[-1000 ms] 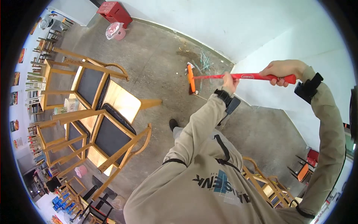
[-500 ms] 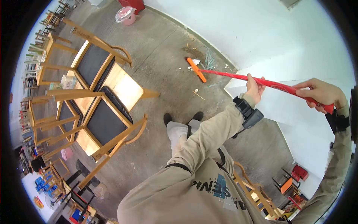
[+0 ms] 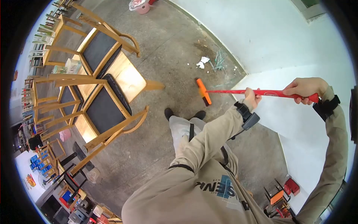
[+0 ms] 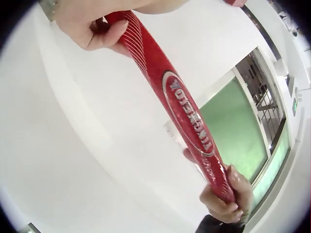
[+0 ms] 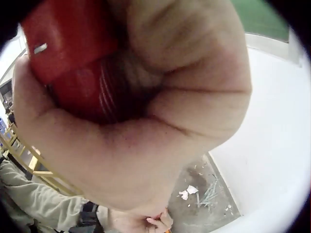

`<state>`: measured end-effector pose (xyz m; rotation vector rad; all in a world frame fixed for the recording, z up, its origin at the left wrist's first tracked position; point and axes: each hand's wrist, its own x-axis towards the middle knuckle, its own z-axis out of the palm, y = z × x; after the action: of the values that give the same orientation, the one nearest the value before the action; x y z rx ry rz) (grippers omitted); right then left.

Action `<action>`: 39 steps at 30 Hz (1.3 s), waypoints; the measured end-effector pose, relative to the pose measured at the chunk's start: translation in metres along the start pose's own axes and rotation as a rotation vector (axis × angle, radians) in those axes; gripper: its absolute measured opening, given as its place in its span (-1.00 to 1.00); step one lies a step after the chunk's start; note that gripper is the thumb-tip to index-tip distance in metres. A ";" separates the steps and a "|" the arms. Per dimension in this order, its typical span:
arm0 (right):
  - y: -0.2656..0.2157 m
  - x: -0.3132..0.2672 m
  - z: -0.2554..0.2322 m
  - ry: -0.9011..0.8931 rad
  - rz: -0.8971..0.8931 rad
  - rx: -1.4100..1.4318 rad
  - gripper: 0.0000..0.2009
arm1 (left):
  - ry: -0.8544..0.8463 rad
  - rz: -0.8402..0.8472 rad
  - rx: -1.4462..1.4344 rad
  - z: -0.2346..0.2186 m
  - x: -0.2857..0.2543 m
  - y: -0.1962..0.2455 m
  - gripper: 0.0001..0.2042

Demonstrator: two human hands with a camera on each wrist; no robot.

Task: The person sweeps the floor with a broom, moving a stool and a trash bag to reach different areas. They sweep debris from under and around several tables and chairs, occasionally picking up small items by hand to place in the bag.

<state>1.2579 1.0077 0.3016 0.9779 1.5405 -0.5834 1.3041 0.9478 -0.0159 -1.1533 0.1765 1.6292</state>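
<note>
A long red handle (image 3: 270, 92) runs across the head view to an orange broom head (image 3: 203, 92) over the floor, in front of the shoes. Around its middle the left hand (image 3: 251, 99) curls its fingers; the right hand (image 3: 305, 89) grips the far end. In the left wrist view, the left hand (image 4: 97, 26) holds the handle (image 4: 180, 104) at the top and the right hand (image 4: 226, 196) holds its lower end. White scraps (image 3: 202, 62) and greenish strands (image 3: 219, 59) lie beyond the broom head, near the wall.
On the left, upturned chairs (image 3: 104, 108) with black seats rest on a wooden table (image 3: 128, 76). White walls (image 3: 268, 41) meet at a corner at the right. A pink bin (image 3: 140, 6) stands at the top, an orange-seated chair (image 3: 276, 197) at the lower right.
The broom head has moved away from the wall and scraps, closer to the shoes. Both hands still grip the handle, which now lies more level in the head view.
</note>
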 end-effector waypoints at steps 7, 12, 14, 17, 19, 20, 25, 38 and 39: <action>0.009 -0.012 0.001 0.221 0.051 -0.116 -0.62 | -0.186 -0.043 0.020 0.051 0.024 -0.027 -0.79; 0.017 -0.044 0.024 0.363 -0.069 -0.237 -0.59 | -0.339 -0.005 0.034 0.066 0.005 -0.039 -0.62; 0.021 -0.060 0.038 0.385 -0.051 -0.233 -0.61 | -0.349 0.022 0.054 0.063 -0.015 -0.042 -0.61; 0.021 -0.083 0.054 0.397 -0.169 -0.259 -0.62 | -0.270 0.044 0.152 0.053 -0.056 -0.036 -0.59; 0.018 -0.094 0.055 0.335 -0.067 -0.198 -0.63 | -0.222 0.106 0.201 0.051 -0.087 -0.028 -0.61; 0.018 -0.094 0.051 0.336 -0.081 -0.192 -0.63 | -0.207 0.140 0.236 0.051 -0.097 -0.023 -0.63; 0.034 -0.054 0.022 0.131 -0.168 0.176 -0.60 | -0.107 0.267 0.476 0.040 -0.084 0.027 -0.65; -0.006 0.156 0.032 -0.394 -0.319 0.932 -0.77 | 0.200 0.472 1.069 -0.035 0.065 0.182 -0.73; 0.003 0.142 0.018 -0.312 -0.237 0.900 -0.77 | 0.149 0.492 1.131 -0.028 0.079 0.164 -0.74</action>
<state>1.2717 1.0324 0.1612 1.2790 1.0989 -1.6003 1.1911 0.9161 -0.1582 -0.3325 1.3658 1.4501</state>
